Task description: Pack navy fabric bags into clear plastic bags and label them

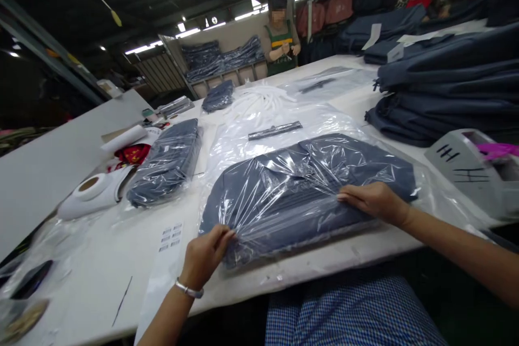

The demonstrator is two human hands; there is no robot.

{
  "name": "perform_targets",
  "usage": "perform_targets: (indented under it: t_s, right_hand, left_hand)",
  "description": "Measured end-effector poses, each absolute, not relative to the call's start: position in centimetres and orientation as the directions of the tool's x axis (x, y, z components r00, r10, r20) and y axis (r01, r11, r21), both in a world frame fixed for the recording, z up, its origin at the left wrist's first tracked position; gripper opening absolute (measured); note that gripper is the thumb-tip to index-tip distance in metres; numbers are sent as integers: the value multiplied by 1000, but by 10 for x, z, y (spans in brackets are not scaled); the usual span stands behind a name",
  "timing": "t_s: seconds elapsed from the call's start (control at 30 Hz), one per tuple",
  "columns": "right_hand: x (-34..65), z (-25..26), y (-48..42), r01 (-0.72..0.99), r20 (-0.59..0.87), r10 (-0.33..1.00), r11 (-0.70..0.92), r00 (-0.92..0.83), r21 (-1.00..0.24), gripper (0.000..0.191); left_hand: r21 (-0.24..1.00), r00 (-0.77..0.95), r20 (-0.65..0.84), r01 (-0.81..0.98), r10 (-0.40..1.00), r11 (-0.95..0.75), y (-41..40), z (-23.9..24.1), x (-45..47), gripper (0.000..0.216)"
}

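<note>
A dark blue folded fabric item (279, 189) lies in a clear plastic bag (300, 211) across the near side of the table. My left hand (206, 251), with a silver bangle at its wrist, pinches the plastic near the bag's left front. Further right, my right hand (373, 201) pinches the same plastic over the middle of the item. Creases in the film run out from both hands, so it looks pulled taut. Just behind the item, a dark narrow strip (275, 131) rests on layered clear plastic.
On the left lie another bagged blue item (166, 162), a white roll (91, 189) and a sheet of barcode labels (170, 237). Stacked dark blue fabric pieces (450, 86) and a grey plastic box (466, 167) stand right. A person (281, 38) is beyond the table.
</note>
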State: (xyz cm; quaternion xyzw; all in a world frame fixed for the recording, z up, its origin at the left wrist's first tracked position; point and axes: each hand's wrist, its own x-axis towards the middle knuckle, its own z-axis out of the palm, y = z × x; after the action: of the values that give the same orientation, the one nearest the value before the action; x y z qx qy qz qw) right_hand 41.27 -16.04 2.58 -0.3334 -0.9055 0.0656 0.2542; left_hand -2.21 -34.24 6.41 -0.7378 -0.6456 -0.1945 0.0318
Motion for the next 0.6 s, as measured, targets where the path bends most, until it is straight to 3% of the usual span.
perform_targets:
  t_s: [0.1, 0.2, 0.4, 0.6]
  right_hand:
    - [406, 41, -150, 582, 260, 739, 657, -621, -479, 36]
    - [401, 49, -142, 575, 118, 797, 520, -592, -631, 37]
    - [396, 45, -139, 608, 17, 793, 481, -609, -631, 39]
    - [397, 41, -134, 586, -7, 771, 478, -637, -655, 41]
  left_hand:
    - [442, -45, 165, 897, 985, -33, -328, 69, -24, 24]
    - [574, -114, 85, 818, 990, 45, -315, 69, -25, 28]
    - [633, -104, 47, 773, 994, 51, -312, 74, -30, 29]
    - [615, -89, 66, 788, 994, 30, -311, 93, -38, 27]
